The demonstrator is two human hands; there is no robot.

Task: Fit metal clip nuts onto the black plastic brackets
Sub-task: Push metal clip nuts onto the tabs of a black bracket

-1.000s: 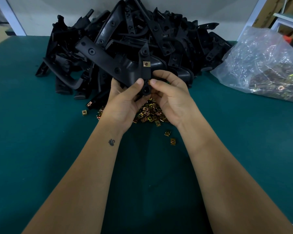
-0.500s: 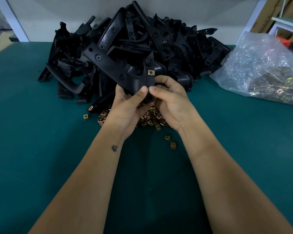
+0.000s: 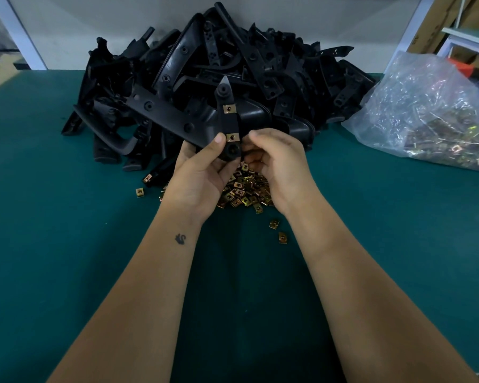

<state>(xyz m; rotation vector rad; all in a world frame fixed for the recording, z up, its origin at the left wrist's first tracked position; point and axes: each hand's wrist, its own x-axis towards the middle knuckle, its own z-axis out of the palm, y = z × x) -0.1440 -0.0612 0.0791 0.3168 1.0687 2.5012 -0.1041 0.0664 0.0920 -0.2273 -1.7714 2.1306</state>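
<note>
While left hand [image 3: 197,172] fingers grip the bracket [image 3: 228,125], right hand [image 3: 277,161] fingers curl beside it.

counter [image 3: 67,244]: dark green mat surface, fills most of the view, back edge at a pale wall
bracket heap [image 3: 274,67]: big pile of black plastic brackets at the back centre, lying on the counter, against the wall
loose clip nuts [image 3: 244,192]: small brass-coloured pile just in front of the heap, partly hidden by the hands
stray nuts: one left of the pile [image 3: 139,192], two to the near right [image 3: 274,224], apart from the pile
plastic bag [image 3: 432,111]: clear, crumpled, back right, metal clips inside
</note>
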